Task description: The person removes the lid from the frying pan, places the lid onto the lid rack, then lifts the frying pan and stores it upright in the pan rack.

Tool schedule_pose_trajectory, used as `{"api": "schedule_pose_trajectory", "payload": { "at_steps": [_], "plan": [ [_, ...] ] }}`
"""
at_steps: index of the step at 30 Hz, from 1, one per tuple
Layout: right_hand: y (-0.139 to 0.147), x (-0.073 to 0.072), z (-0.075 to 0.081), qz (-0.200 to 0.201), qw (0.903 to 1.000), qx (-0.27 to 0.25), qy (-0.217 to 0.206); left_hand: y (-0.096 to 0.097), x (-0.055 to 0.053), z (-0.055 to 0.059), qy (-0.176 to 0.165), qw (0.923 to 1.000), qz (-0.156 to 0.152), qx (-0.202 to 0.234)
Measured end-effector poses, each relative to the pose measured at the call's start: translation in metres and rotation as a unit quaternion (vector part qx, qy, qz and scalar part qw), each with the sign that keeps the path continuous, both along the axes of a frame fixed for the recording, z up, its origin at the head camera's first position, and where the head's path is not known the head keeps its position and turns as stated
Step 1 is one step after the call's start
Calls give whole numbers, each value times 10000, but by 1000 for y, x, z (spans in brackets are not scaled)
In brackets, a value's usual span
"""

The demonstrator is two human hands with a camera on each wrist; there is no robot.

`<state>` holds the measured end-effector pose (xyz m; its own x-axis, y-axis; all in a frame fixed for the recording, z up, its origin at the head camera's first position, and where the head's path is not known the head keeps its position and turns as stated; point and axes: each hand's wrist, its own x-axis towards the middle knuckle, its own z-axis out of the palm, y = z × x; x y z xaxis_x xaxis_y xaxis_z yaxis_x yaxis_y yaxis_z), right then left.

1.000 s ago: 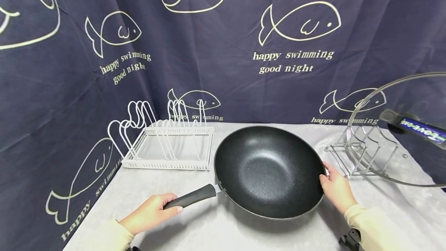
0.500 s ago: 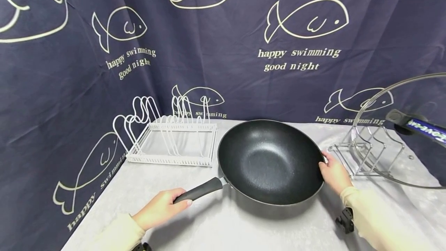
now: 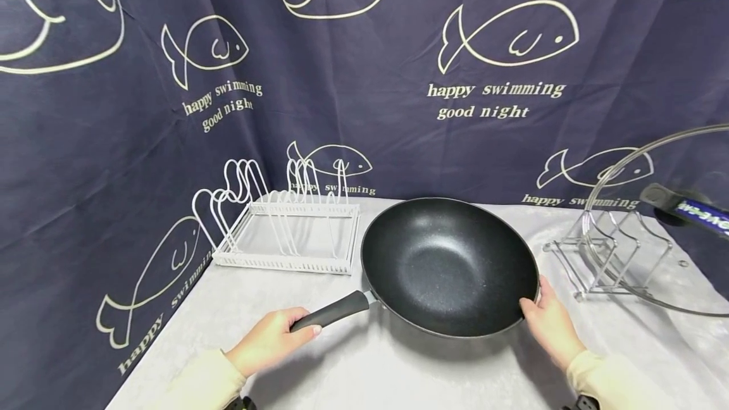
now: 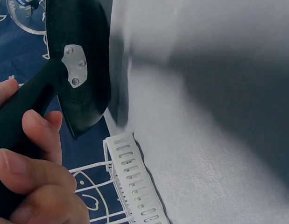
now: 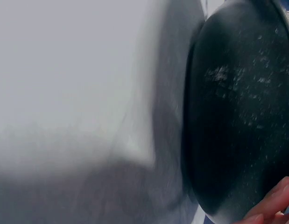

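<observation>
A black wok (image 3: 450,264) with a long dark handle is in the middle of the head view, its inside facing up. My left hand (image 3: 276,337) grips the handle (image 3: 333,311), with the fingers curled round it. On the opposite side my right hand (image 3: 549,324) holds the rim, thumb on the inside edge and fingers beneath. The left wrist view shows the riveted metal bracket (image 4: 75,66) joining handle and bowl. Seen from the right wrist, the speckled underside of the wok (image 5: 242,112) stands close to the tabletop; whether they touch, I cannot tell.
A white wire rack (image 3: 285,264) stands at the back left, close to the wok. At the right a small metal rack (image 3: 609,290) holds a glass lid (image 3: 663,299) upright. A dark blue fish-print curtain (image 3: 364,81) hangs behind the pale table (image 3: 433,385).
The wok has moved slightly away from me, mostly in the first half second. My right hand has since shifted nearer along the rim. The head view has drifted a little.
</observation>
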<state>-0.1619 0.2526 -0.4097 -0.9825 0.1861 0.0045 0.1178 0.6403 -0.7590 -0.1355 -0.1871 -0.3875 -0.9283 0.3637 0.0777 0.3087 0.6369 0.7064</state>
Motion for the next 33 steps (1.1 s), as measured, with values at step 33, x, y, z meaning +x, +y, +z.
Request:
{"api": "schedule_pose_trajectory", "payload": {
  "at_steps": [33],
  "plan": [
    [4, -42, -2, -375, 9992, 6, 165, 36, 5, -7, -921, 9902, 252, 1019]
  ]
}}
